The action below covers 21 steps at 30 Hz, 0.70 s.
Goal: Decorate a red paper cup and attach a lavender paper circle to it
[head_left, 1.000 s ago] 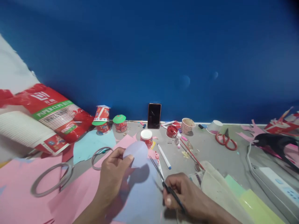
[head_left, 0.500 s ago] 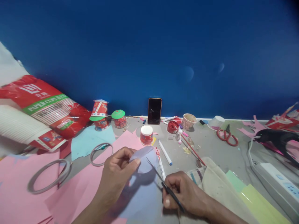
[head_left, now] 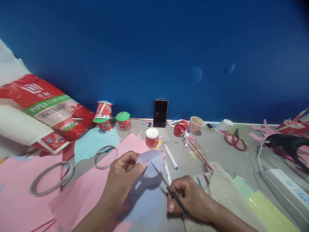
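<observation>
My left hand [head_left: 122, 175] pinches a pale lilac paper disc [head_left: 152, 161] between thumb and fingers, just above a larger lilac sheet [head_left: 149, 203] lying on pink paper [head_left: 79, 196]. My right hand [head_left: 190, 198] is closed round the handles of small black scissors [head_left: 166, 187]. Their thin blades point up and left, and the tips touch the disc's lower edge.
A red paper cup [head_left: 152, 138], white marker [head_left: 170, 156], phone [head_left: 160, 113] against the blue wall, two tape rings [head_left: 105, 157], a paper-cup pack [head_left: 36, 112], red scissors [head_left: 235, 141], a power strip [head_left: 285, 190] and coloured sheets [head_left: 265, 212] surround the hands.
The lilac disc has come down and tilted flatter in my left hand. The scissor tips have closed in on its edge. The view has shifted slightly.
</observation>
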{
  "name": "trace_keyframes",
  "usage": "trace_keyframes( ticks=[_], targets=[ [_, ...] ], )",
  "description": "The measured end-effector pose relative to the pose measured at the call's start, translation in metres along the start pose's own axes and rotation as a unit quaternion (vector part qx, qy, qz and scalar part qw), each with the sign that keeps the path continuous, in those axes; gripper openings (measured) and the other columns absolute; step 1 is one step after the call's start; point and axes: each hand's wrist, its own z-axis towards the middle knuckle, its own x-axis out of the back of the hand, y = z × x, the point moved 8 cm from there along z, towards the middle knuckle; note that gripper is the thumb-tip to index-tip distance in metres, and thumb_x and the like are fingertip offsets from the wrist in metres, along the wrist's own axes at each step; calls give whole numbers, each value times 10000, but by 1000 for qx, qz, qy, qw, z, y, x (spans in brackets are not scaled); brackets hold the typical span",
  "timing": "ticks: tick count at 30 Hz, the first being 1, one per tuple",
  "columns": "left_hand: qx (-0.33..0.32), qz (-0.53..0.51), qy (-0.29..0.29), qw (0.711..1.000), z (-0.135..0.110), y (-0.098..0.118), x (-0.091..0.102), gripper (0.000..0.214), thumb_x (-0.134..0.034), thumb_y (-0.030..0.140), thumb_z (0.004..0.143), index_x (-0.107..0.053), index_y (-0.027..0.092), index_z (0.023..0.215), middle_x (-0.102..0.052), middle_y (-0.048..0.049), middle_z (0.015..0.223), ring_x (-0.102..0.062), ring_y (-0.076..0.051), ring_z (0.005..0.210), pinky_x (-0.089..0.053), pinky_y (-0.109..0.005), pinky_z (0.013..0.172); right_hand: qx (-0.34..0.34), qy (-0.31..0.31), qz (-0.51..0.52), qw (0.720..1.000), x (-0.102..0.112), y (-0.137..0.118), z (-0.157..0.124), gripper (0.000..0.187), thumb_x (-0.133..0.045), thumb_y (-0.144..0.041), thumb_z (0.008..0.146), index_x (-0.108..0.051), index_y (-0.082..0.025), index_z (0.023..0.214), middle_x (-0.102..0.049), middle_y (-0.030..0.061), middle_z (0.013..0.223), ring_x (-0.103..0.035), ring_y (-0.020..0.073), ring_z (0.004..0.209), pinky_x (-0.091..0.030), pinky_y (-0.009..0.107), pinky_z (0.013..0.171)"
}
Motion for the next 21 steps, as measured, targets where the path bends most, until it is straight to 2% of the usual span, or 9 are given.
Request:
trace_keyframes(
  ticks=[6,12,17,21],
  targets=[
    [6,0,-3,1000,-1,-1,0,385,-937,350,609,-577,216,628,-577,47,543,-485,-109,491,-393,-207,455,-3,-5,21,1000,-2,4,1,540,-1021,-575,550,-684,-157,608,-666,-5,566,-563,98,503,-361,215,489],
    [5,-20,-21,1000,0,-6,0,375,-940,346,664,-590,210,663,-561,61,550,-447,-87,479,-353,-188,440,-5,6,30,1000,-1,6,3,441,-1006,-458,555,-685,-156,563,-696,12,563,-566,87,477,-377,210,486],
    [27,-28,-57,998,-2,-11,-4,294,-916,412,742,-739,188,814,-658,12,650,-595,-152,564,-475,-256,519,-12,6,33,999,-2,5,1,406,-997,-429,551,-694,-159,568,-684,0,551,-554,84,475,-341,204,474],
    [30,-28,-61,997,-4,-10,-6,314,-925,432,739,-777,166,814,-697,-26,670,-630,-179,588,-524,-298,564,-19,-4,27,999,-3,4,0,413,-998,-445,559,-697,-163,581,-682,-4,557,-570,94,490,-344,205,477]
  ],
)
